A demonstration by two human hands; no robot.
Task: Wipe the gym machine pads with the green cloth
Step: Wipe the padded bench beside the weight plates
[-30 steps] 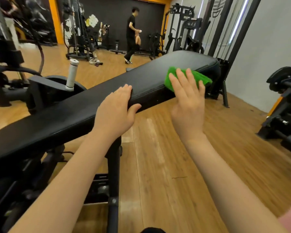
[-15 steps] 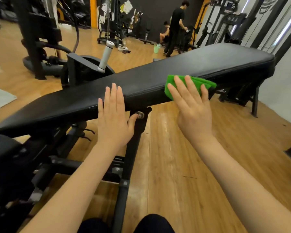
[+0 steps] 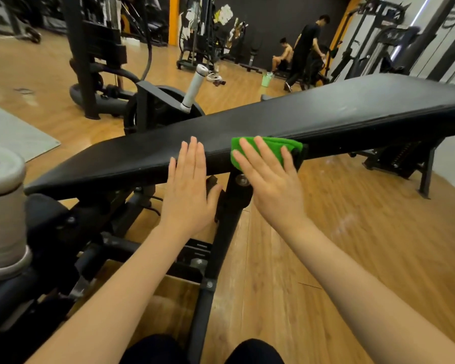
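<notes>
head view: a folded bright green cloth (image 3: pixel 269 151) is pressed against the near side edge of a long black padded vinyl bench pad (image 3: pixel 300 119) by the right hand (image 3: pixel 273 185), whose fingers are laid out flat and slightly spread over the fabric; nothing is curled round or pinched. the left hand (image 3: pixel 188 191) is also flat, with straight fingers held close together, resting against the same near edge just beside the cloth and holding nothing.

the cloth is draped over the lip where the pad's top face meets its side, roughly midway along the visible length, directly above the black steel support post (image 3: pixel 221 232).

the wiping is judged to be under way but not finished. a faint pale smear can be made out on the top face toward the far right end, so that stretch is taken as not yet clean, or perhaps only damp; which cannot be told. the narrow left end of the pad and the darker seat pad (image 3: pixel 46 215) below it show no sign either way. other machines across the wooden floor (image 3: pixel 352 245) are presumably left as well.

the bench pad's long axis is seen to run from lower left to upper right, with the narrow end pointing left and the broad, raised end pointing right. the cloth's long side is laid along that same axis.
</notes>
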